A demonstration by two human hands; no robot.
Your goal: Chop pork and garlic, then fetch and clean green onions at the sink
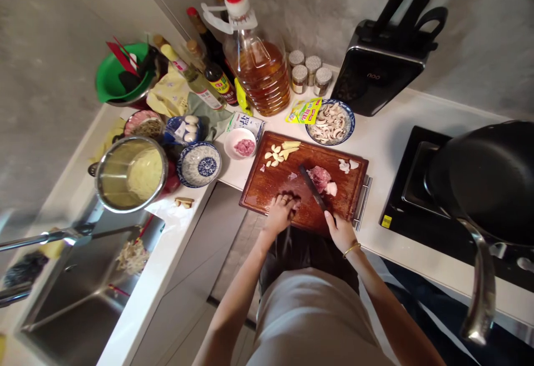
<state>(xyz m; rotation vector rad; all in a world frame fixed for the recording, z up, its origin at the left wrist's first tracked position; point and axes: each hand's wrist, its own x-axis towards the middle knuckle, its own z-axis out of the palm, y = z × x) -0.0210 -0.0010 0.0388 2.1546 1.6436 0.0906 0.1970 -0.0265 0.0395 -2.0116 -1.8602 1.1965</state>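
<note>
A kitchen knife (312, 186) is in my right hand (341, 232), which is closed around its handle. The dark blade points up and left over the wooden cutting board (258, 188), beside a chunk of raw meat (319, 178) with a pale fatty end. My left hand (280, 213) lies low on the board, fingers curled down onto a small piece of meat (296, 203) partly hidden under them. Peeled garlic cloves (274, 157) and ginger slices (290, 146) sit at the board's upper left. White scraps (347, 166) lie at its upper right.
Behind the board stand a bowl of sliced mushrooms (331, 124), a small bowl of meat (242, 144) and a large oil jug (262, 71). A patterned bowl (199, 164) and steel pot (131, 174) are left, above the sink (83, 282). A pan (492, 182) rests right, its handle jutting forward.
</note>
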